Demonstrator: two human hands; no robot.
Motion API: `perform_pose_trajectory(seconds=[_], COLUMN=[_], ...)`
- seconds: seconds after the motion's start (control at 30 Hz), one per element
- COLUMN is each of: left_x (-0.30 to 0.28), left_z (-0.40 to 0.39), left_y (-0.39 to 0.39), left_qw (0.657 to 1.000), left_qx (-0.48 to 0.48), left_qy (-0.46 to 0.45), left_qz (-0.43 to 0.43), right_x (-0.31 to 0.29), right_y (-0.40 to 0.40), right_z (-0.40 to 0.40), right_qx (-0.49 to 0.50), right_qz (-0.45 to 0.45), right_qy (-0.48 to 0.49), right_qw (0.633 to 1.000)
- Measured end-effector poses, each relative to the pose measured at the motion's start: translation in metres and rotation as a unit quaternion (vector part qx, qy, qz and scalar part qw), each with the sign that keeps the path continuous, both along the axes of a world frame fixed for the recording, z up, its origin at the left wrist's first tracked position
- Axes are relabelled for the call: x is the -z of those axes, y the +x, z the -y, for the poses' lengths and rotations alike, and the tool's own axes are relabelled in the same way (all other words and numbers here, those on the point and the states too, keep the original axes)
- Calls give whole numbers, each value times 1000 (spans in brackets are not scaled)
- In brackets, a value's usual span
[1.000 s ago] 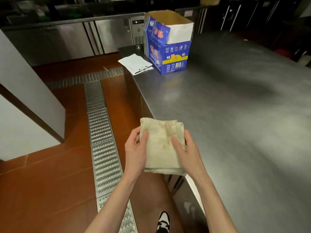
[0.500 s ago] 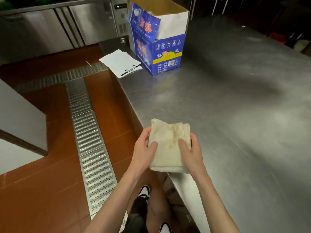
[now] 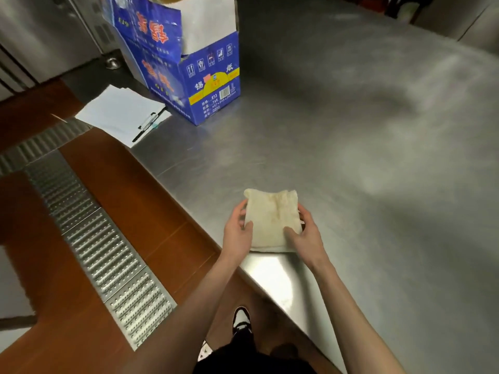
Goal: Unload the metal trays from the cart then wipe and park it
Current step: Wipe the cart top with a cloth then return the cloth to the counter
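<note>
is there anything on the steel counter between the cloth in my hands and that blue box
Nothing visible. The folded cloth, held by the left hand and right hand near the counter edge, has bare steel between it and the blue box. The clipboard with a pen lies left of that line.

A blue cardboard box (image 3: 189,76) stands on the steel counter (image 3: 364,157) beside a clipboard (image 3: 121,114) with a pen (image 3: 148,128).
</note>
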State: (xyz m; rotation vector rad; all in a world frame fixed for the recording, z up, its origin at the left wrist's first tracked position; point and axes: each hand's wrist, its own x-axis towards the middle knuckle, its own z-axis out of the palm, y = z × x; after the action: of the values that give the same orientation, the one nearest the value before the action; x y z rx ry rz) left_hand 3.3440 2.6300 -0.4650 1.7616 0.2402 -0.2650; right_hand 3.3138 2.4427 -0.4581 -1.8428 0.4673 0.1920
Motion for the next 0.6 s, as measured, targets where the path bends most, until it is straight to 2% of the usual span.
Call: perform_pose_trajectory(seconds=[0.17,0.27,0.43,0.6], left_x=[24,31,30,9], left_z=[-2,-6,-13,-19], left_y=[18,19,23,25], left_qw=[995,993,995,999], left_qx=[32,39,34,27], left_qy=[14,12,26,15], left_qz=[-89,-112,-95,-23], right_x=[18,25,23,3], right_y=[13,11,6,-6], right_z=[-8,-12,-18,-23], right_qx=[7,12,44,122], right_qz=[-56,-82,-64,-7], right_qy=[-36,-63,-63,-46], right_qw=[998,995,995,991])
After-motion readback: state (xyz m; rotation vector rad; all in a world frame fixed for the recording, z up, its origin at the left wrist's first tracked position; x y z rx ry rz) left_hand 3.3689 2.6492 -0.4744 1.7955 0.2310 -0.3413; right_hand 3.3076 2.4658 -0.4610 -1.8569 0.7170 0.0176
